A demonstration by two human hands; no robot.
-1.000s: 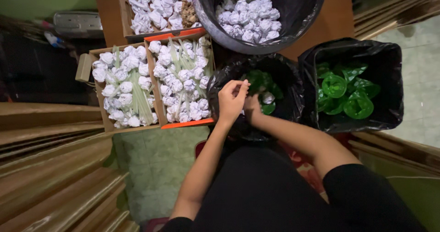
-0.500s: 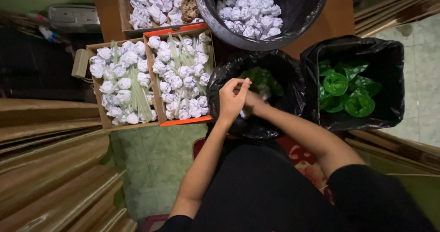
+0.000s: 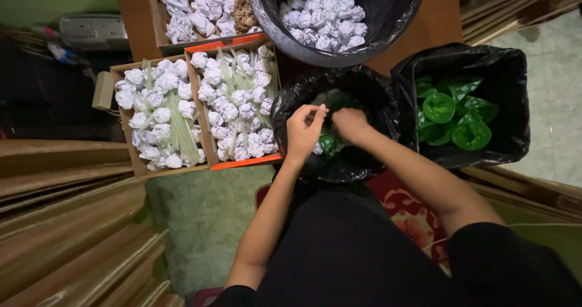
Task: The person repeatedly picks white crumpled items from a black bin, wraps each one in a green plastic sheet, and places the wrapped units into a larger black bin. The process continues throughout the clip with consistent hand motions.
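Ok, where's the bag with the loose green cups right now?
In the head view the green-cup bag sits at the right, beside the middle black bag where both hands work, below the round bin of white paper balls.

Left hand [image 3: 305,130] now sits lower over the rim of the black plastic-lined middle bin [image 3: 291,110], fingers curled and pinched together, where a second ago it was raised with the fingers pointing up. Right hand [image 3: 350,124], earlier tucked behind the left, has drawn apart and shows clear, knuckles up, over the green plastic pieces [image 3: 328,144] inside that bin. Head camera has shifted slightly, so the boxes sit a little further left in frame.
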